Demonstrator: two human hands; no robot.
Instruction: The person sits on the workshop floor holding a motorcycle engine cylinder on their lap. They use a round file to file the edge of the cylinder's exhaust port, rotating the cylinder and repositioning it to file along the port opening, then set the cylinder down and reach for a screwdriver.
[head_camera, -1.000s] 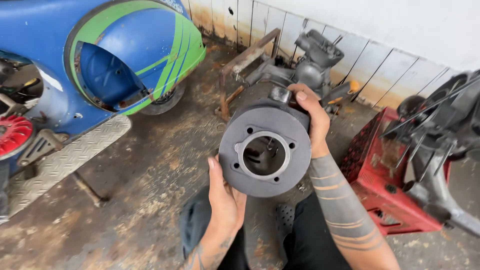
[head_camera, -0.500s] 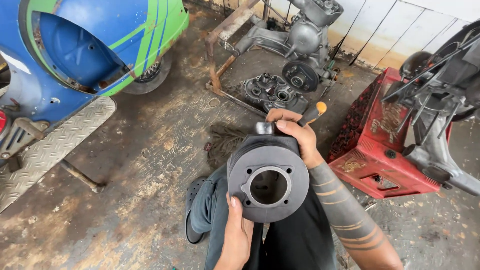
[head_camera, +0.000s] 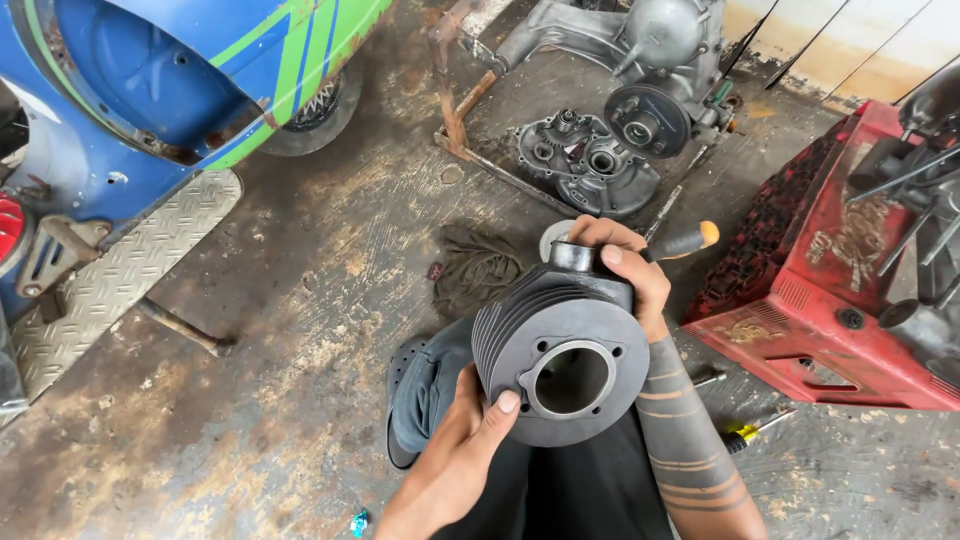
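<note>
A dark grey finned engine cylinder (head_camera: 560, 340) with a round bore is held over my lap, its open flat face turned toward me. My left hand (head_camera: 455, 450) grips its lower left edge, thumb on the flat face. My right hand (head_camera: 625, 270) wraps over the far top end, fingers around the small port stub there. My forearm below it carries dark banded tattoos.
On the stained concrete floor lie a dirty rag (head_camera: 480, 268), an orange-handled screwdriver (head_camera: 685, 240) and a yellow-handled one (head_camera: 745, 433). An engine case (head_camera: 590, 165) sits ahead. A red crate (head_camera: 830, 270) stands right. A blue-green scooter body (head_camera: 190, 80) and footboard (head_camera: 120, 270) stand left.
The view has tilted down and nearer the floor. The cylinder has dropped lower toward my lap and tilted, showing its fins; both hands keep their hold.
</note>
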